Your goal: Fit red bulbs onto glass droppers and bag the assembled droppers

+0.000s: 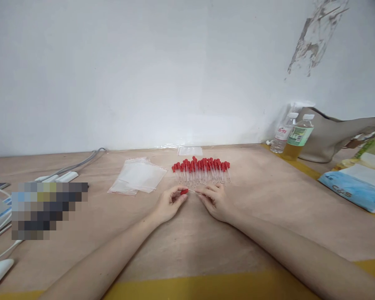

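Note:
A dropper with a red bulb (184,191) and a thin clear tube lies sideways between my hands. My left hand (170,203) pinches the bulb between thumb and fingers. The fingers of my right hand (217,202) are closed on the tube's other end, whose tip they hide. Just beyond my hands, a row of similar red-bulbed droppers (201,166) lies side by side, bulbs toward the wall and tubes toward me. Flat clear zip bags (137,175) with red edges overlap to the left of the row.
Another clear bag (190,151) lies by the wall. Two bottles, one with a green label (300,135), stand at the back right beside a grey bag (321,137). A blue tissue pack (353,189) is at the right. Cables (81,161) and a blurred-out object (46,212) are at left.

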Available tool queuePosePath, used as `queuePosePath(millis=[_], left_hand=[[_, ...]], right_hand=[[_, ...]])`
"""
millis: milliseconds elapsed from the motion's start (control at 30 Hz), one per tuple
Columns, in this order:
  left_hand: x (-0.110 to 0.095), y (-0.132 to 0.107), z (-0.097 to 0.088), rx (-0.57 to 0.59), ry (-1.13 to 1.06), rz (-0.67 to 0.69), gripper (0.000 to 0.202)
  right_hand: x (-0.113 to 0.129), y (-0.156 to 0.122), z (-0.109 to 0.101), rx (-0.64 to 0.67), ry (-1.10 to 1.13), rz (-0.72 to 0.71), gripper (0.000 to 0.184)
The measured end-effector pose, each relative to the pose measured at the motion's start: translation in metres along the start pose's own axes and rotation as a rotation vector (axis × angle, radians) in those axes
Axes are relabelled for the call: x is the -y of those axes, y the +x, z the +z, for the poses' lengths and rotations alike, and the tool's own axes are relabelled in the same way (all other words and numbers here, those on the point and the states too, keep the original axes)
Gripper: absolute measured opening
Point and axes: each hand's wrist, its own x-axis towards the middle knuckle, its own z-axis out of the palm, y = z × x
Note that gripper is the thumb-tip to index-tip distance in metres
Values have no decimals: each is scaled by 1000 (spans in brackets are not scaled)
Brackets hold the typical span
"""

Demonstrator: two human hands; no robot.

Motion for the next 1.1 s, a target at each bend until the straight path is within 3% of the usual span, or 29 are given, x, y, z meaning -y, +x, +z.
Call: queuePosePath(millis=[300, 500, 700, 1100], left_hand=[[-7, -1, -3, 5, 186, 91, 22], [-14, -6, -4, 132, 256, 131, 21], [-22, -9, -4, 221, 390, 164, 24], [-22, -9, -3, 211, 462, 236, 24]], right_hand=[[-7, 2, 0, 71, -2, -14, 25], [-9, 5, -12, 187, -50, -79, 26], [-9, 7, -16, 210, -171, -168, 26], [7, 6, -13, 272, -174, -120, 27]])
